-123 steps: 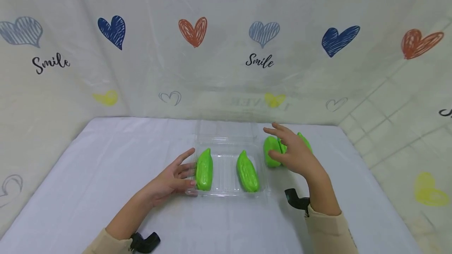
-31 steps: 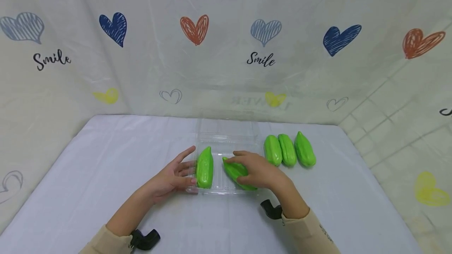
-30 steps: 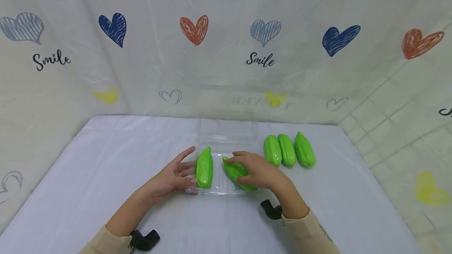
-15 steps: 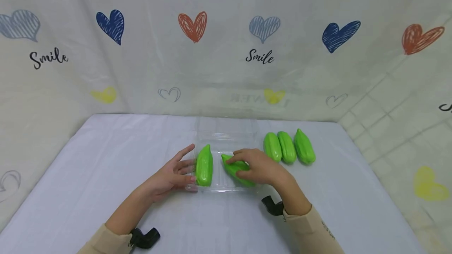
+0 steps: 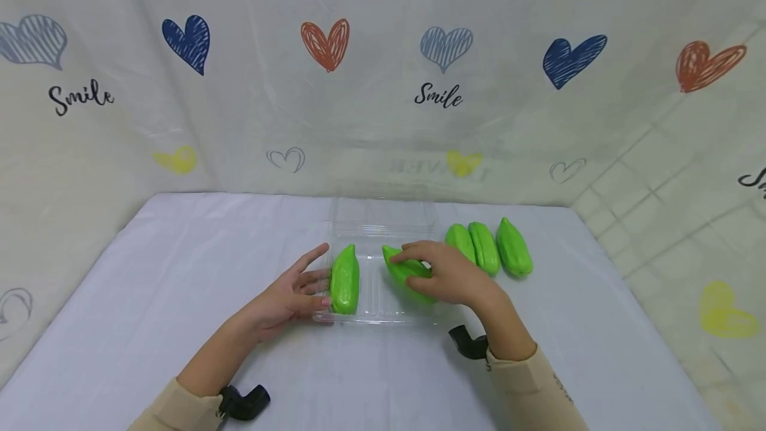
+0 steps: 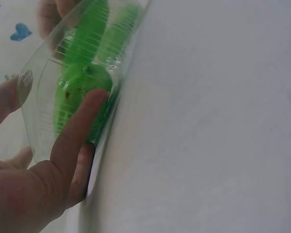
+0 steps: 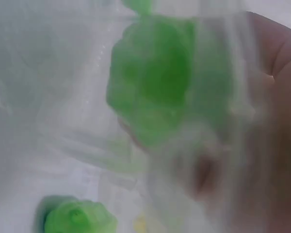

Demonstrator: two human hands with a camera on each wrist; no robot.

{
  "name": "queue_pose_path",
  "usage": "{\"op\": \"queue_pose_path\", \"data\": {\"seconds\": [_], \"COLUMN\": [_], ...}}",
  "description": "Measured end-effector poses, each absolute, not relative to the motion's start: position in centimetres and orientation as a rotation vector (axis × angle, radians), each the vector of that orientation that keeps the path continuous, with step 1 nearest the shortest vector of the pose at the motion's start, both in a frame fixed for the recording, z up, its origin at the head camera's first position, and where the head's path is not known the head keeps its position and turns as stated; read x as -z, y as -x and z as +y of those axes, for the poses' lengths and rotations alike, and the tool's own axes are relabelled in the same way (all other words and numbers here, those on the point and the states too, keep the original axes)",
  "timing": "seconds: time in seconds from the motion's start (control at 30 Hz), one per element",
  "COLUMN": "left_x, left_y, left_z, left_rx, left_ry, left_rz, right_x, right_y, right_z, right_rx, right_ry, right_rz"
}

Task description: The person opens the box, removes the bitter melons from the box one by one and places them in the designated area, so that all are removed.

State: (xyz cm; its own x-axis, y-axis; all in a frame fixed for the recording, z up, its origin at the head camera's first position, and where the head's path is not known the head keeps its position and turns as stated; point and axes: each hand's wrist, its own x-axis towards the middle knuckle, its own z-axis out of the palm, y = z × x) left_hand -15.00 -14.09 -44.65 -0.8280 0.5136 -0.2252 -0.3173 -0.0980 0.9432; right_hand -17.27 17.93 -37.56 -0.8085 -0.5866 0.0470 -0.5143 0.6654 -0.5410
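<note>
My right hand (image 5: 451, 275) grips a bright green, ridged gourd (image 5: 395, 268) in the right half of a clear plastic clamshell box (image 5: 377, 314). Its fingers and thumb partly cover the gourd, which lies slantwise with its pointed tip towards the far left. The right wrist view is blurred and looks through clear plastic at the held gourd (image 7: 155, 73). A second green gourd (image 5: 345, 281) lies lengthwise along the box's left wall. There my left hand (image 5: 290, 301) holds the box's near left corner, thumb against the wall (image 6: 43, 111) and fingers around the side in the left wrist view.
Several more green gourds stand to the right of the box: one (image 5: 461, 243) beside another (image 5: 485, 248), and one (image 5: 514, 248) a little apart. The box's lid (image 5: 383, 215) is folded back. White cloth (image 5: 371, 378) covers the table, with a printed curtain (image 5: 383, 112) behind.
My right hand came from the gourds at right to the one in the box's right half, turned it slantwise, and now shifts it slightly away and right. My left hand stays at the corner.
</note>
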Motion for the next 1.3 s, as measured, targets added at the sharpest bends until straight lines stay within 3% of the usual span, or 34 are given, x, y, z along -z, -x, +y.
{"op": "queue_pose_path", "data": {"seconds": [1.3], "left_x": [44.9], "left_y": [15.1], "left_z": [-14.1], "left_rx": [-1.979], "left_ry": [-0.222], "left_rz": [1.639], "right_x": [35.6], "right_y": [18.5], "right_z": [25.8], "right_rx": [1.113], "right_ry": [0.590], "right_rz": [2.945]}}
